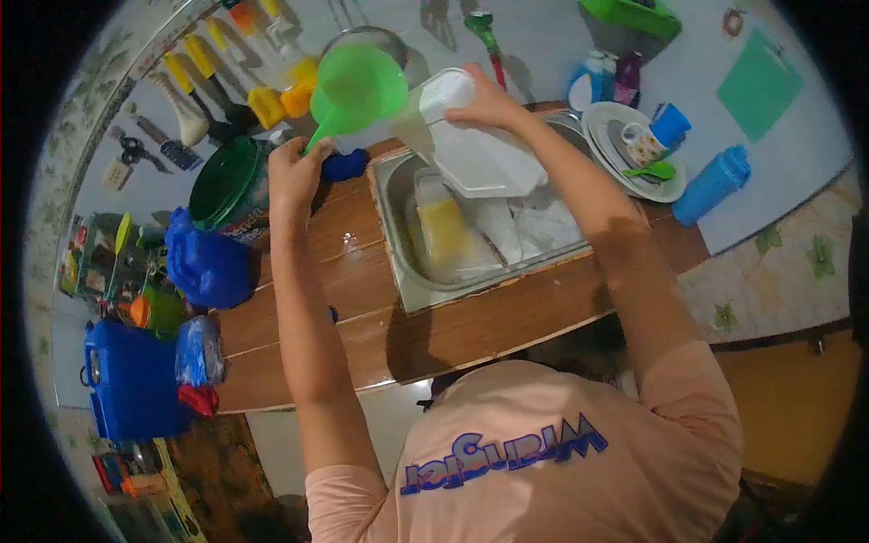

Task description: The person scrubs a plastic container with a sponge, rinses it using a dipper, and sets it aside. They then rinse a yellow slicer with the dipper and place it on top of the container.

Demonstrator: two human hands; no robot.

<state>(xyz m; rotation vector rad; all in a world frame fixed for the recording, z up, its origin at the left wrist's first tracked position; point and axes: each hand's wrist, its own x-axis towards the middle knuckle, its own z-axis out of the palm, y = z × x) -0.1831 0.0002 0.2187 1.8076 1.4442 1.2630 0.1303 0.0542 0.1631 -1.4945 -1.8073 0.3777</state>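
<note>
My left hand [297, 174] is closed round the handle of a bright green water dipper [364, 88], its bowl raised past the sink's back left corner. With my right hand [491, 101] I grip the end of a long whitish plastic container [489, 154], tilted above the steel sink [395, 237]. The dipper's bowl comes right up to the container's end in this view. Down in the basin, a clear tub with a yellow part [444, 228] stands at the left, with pale flat pieces beside it.
A dark green bucket [226, 185] and a blue jug [206, 262] stand at the left of the wooden counter [348, 299]. Plates [608, 136] with cups and a blue bottle [712, 185] are at the right. Yellow-handled utensils [201, 61] hang along the back wall.
</note>
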